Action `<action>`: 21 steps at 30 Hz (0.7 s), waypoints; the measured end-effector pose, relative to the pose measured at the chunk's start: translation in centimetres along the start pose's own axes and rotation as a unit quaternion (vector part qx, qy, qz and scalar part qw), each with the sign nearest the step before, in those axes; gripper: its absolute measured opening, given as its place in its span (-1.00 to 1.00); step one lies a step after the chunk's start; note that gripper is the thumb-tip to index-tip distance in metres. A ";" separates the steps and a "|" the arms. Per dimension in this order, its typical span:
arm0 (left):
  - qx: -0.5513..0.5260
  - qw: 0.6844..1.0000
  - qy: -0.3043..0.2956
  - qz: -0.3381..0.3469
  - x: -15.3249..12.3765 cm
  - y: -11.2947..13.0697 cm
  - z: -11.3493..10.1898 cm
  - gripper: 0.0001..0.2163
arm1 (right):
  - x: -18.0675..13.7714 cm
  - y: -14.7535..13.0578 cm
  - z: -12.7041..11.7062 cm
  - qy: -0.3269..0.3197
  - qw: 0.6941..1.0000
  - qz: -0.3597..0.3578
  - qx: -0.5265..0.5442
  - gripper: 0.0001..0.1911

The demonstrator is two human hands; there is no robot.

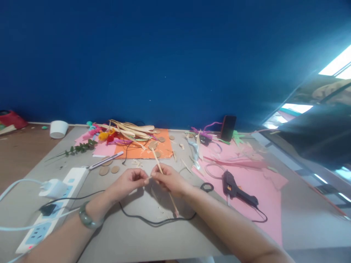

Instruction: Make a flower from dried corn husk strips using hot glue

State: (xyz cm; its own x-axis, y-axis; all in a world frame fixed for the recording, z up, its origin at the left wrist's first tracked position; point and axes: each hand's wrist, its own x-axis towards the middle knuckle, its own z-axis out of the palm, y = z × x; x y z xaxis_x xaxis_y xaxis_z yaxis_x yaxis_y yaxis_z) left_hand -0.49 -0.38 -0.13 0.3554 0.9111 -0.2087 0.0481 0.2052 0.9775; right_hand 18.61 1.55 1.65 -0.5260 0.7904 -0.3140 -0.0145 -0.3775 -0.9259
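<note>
Both hands meet at the frame's centre, just above the grey counter [131, 243]. Right hand [169, 181]: fingers curled round a slim pale stick [157, 159], gripping it. The stick slants, upper end near the orange sheet [128, 152], lower end below the hand, pinkish at the tip. Left hand [134, 179]: thumb and forefinger closed together at the right fingertips; whether a small scrap is pinched there, cannot tell. Green bangle [89, 215] on the left wrist.

Upper middle: bundle of dry, pale strips [134, 128] heaped over the orange sheet; round wooden discs scattered about, several left of centre beside a pale-handled cutter [106, 160]. Leafy green sprig [82, 147] farther left, white cup [58, 129] beyond it.

Lower left: white power strip [71, 180], plugs seated. Black cable [148, 221] crosses below the hands.

Right: black glue gun [230, 185] lying on a pink sheet [263, 201]. Dark phone [228, 128] standing upright by the blue partition [170, 54].
</note>
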 end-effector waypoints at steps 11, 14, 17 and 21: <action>-0.024 0.997 0.064 0.034 0.2 -0.4 -0.4 -0.80 | -0.2 -0.3 0.2 0.051 0.999 -0.013 -0.007 -0.72; -0.038 0.995 0.080 0.053 0.2 -0.2 -0.4 -0.81 | -0.4 -0.4 0.3 0.064 0.996 -0.033 -0.059 -0.81; -0.036 0.993 0.100 0.058 0.2 -0.2 -0.2 -0.80 | -0.7 -0.4 0.4 0.032 0.983 -0.066 -0.169 -0.87; -0.038 0.991 0.119 0.055 0.5 -0.9 0.0 -0.76 | -1.0 -0.3 0.6 -0.003 0.957 -0.120 -0.264 -0.82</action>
State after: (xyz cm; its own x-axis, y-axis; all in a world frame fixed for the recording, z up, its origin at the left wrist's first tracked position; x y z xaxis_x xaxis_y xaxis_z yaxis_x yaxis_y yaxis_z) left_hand -0.42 -0.12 -1.09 0.1238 0.9862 -0.1099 -0.0522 0.1171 0.9917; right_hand 18.68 0.59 2.37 -0.5661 0.8206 -0.0786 0.2957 0.1131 -0.9485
